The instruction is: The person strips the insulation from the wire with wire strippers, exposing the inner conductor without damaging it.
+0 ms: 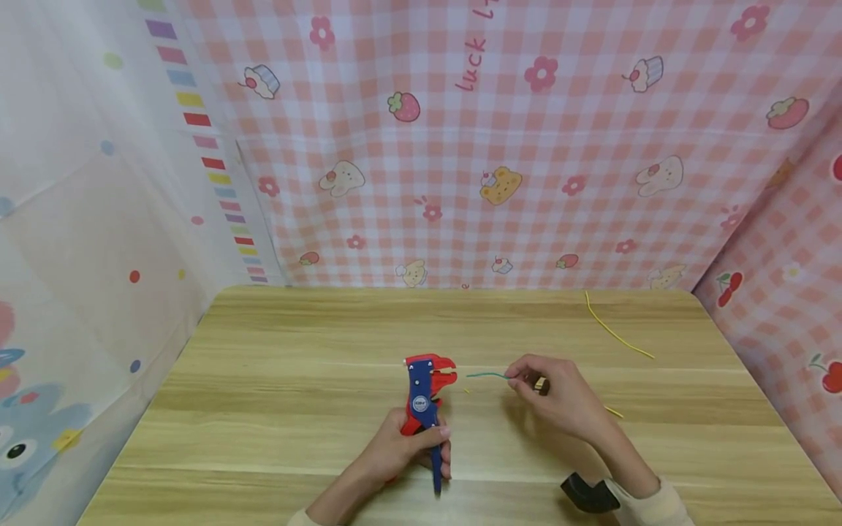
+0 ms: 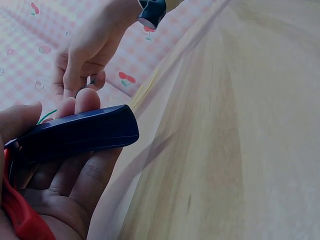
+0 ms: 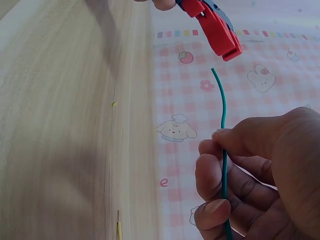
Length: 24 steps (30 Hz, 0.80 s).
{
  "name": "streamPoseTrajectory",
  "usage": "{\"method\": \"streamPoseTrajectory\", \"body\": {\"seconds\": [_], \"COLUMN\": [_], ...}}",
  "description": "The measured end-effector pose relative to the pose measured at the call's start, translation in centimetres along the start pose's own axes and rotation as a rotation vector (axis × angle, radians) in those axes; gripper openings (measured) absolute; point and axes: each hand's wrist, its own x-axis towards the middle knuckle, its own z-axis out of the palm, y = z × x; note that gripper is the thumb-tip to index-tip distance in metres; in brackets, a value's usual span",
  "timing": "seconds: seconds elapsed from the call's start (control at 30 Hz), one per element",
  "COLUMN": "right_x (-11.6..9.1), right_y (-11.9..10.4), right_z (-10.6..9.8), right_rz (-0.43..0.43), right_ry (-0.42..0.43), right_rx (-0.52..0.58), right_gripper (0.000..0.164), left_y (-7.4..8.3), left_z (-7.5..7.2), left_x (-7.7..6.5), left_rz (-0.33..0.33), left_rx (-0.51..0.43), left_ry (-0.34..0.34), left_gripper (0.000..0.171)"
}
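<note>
My left hand (image 1: 406,447) grips the handles of a red and blue wire stripper (image 1: 421,391), its red head upward and turned to the right. In the left wrist view the blue handle (image 2: 85,131) lies across the curled fingers, with the red handle (image 2: 22,215) by the palm. My right hand (image 1: 558,391) pinches a green wire (image 3: 223,107) between thumb and fingertips. The wire's free end points at the stripper's mouth, a short gap away from it. Farther back, the wire runs down through the right fingers.
A long yellow wire (image 1: 615,334) lies at the table's back right. Another yellow wire (image 1: 613,411), with a bare copper end in the right wrist view, lies partly behind the right hand. A tiny yellow scrap (image 1: 467,390) sits on the wooden table (image 1: 296,409) between the hands. Patterned cloth (image 1: 460,146) hangs behind.
</note>
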Motion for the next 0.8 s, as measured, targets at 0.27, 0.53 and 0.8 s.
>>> {"method": "streamPoseTrajectory", "body": {"seconds": [0.27,0.53,0.8], "right_x": [-0.1,-0.1,-0.1], "right_y": [-0.5,-0.9,-1.3], "right_z": [0.0,0.0,0.2], "right_rz": [-0.010,-0.054,-0.036], "right_ry": [0.010,0.026,-0.004], "right_rx": [0.006,0.017,0.043], "right_gripper": [0.012,0.015,0.012], "left_y": [-0.1,-0.1,-0.1], "left_z": [0.4,0.7,0.9], "left_x": [-0.1,-0.2,-0.2], "left_rz": [-0.014,-0.020,-0.029], "left_rx": [-0.006,-0.008,-0.012], "left_ry": [-0.016,-0.045,-0.063], "left_gripper": [0.035,0.035,0.033]}}
